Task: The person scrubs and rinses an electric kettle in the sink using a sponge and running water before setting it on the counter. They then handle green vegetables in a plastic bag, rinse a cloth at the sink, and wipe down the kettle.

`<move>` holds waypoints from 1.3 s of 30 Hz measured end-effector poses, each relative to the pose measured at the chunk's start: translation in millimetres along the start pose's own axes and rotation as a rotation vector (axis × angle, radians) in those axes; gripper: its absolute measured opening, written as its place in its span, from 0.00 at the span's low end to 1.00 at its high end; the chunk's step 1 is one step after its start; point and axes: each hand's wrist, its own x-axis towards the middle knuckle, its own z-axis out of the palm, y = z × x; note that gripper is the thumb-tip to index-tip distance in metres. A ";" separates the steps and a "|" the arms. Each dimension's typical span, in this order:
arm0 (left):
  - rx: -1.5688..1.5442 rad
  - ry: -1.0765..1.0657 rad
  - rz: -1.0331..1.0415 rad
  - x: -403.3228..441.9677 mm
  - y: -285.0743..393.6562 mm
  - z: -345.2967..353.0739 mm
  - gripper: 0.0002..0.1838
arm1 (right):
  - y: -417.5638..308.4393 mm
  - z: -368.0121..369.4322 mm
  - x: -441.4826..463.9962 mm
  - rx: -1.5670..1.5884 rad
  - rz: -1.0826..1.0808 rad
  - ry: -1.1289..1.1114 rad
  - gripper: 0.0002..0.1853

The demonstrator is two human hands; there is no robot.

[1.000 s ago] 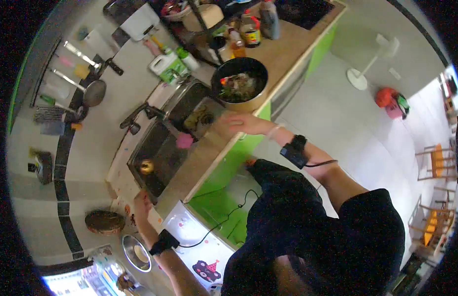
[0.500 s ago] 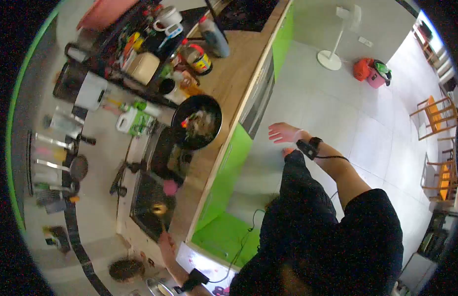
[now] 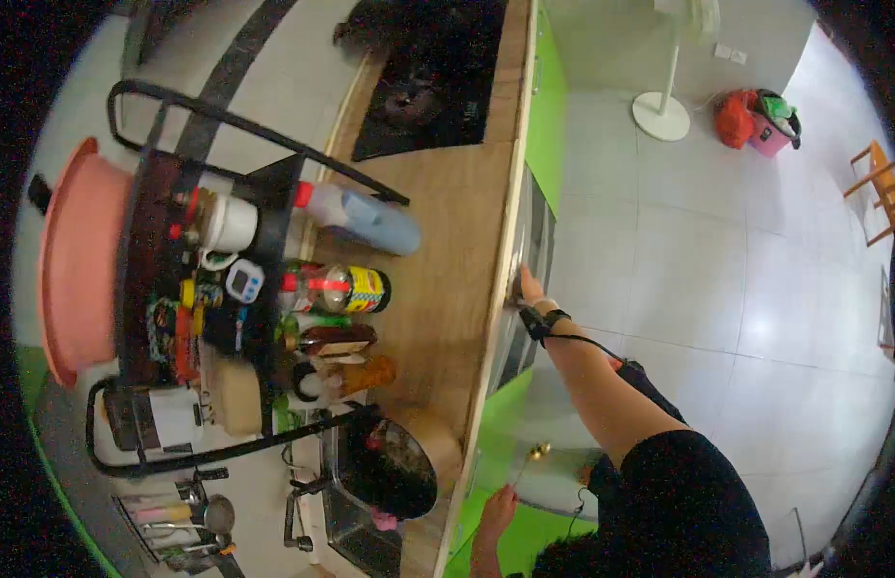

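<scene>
My left hand point(image 3: 500, 508) is closed around the thin handle of a gold-coloured utensil point(image 3: 539, 451), in front of the green cabinet doors point(image 3: 520, 530). Its head is small and blurred, so its exact kind is unclear. My right hand point(image 3: 530, 287) reaches to the dark and silver front of a built-in appliance point(image 3: 539, 226) under the counter. It appears to touch the upper edge of that front; its fingers are partly hidden and blurred. A black wok point(image 3: 394, 472) with food scraps in it stands tilted at the sink point(image 3: 366, 539).
On the wooden counter point(image 3: 447, 260) stand a blue-tinted bottle point(image 3: 370, 220), a yellow-labelled bottle point(image 3: 366, 289) and a black rack point(image 3: 245, 125) with a white mug point(image 3: 231, 223). A black hob point(image 3: 428, 87) lies beyond. On the floor are a white stand point(image 3: 661, 116) and a pink bin point(image 3: 770, 140).
My view has swung toward the rack and hob. My left hand has brought the utensil from over the sink to the cabinet front. My right hand, spread in the air before, has reached the appliance front.
</scene>
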 end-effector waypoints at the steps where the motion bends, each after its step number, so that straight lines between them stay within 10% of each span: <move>1: 0.288 0.074 0.409 12.2 17.4 2.1 0.18 | -15.0 -4.9 4.1 -0.222 0.160 0.029 0.45; 2: 0.567 0.143 0.824 19.4 39.2 9.6 0.17 | -41.5 -4.4 -23.4 -0.364 0.150 0.035 0.46; 7: -0.392 -0.143 0.201 7.6 161.3 20.4 0.11 | -33.9 -48.9 -1.5 -0.226 0.315 -0.143 0.34; 13: -0.442 -0.315 0.234 28.7 216.2 46.7 0.09 | -63.0 -124.6 -31.1 -0.285 0.356 -0.120 0.32; 18: -0.556 -0.454 0.236 85.9 204.3 68.7 0.07 | -100.9 -174.0 -70.7 -0.327 0.319 -0.071 0.30; 36: -0.755 0.175 0.132 256.3 199.5 86.1 0.05 | -82.3 -249.2 -137.9 -0.247 0.216 0.164 0.22; 39: -0.795 0.005 -0.007 363.8 145.8 55.9 0.11 | -40.7 -255.6 -162.0 -0.822 -0.245 0.023 0.24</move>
